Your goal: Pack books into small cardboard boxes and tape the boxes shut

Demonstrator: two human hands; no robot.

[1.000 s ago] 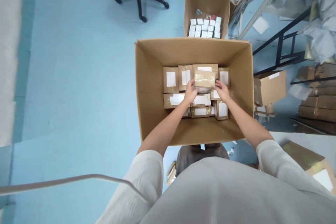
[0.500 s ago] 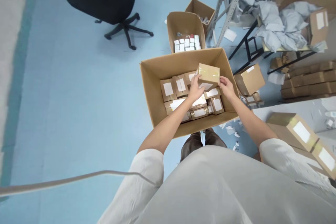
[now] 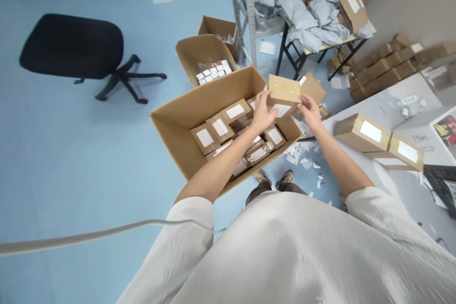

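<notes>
Between my two hands is a small taped cardboard box [image 3: 284, 87] with a white label on the side facing me. My left hand [image 3: 263, 114] grips its left side, fingers closed on the edge. On the opposite side, my right hand [image 3: 309, 110] holds the right edge with its fingertips. The box is held above the right end of a large open carton [image 3: 188, 118]. Inside that carton lie several smaller labelled boxes [image 3: 220, 127], partly hidden by my left forearm.
Behind the carton stands another open carton [image 3: 204, 50] with small white boxes in it. A black office chair [image 3: 73, 47] is at the left. To the right are a white desk [image 3: 384, 99] with taped boxes [image 3: 377, 135], and a table of grey mailer bags [image 3: 309, 19].
My view has turned to the right, showing more of the desk. The small box stays in both hands and is now nearer the large carton's right end, partly past its rim.
</notes>
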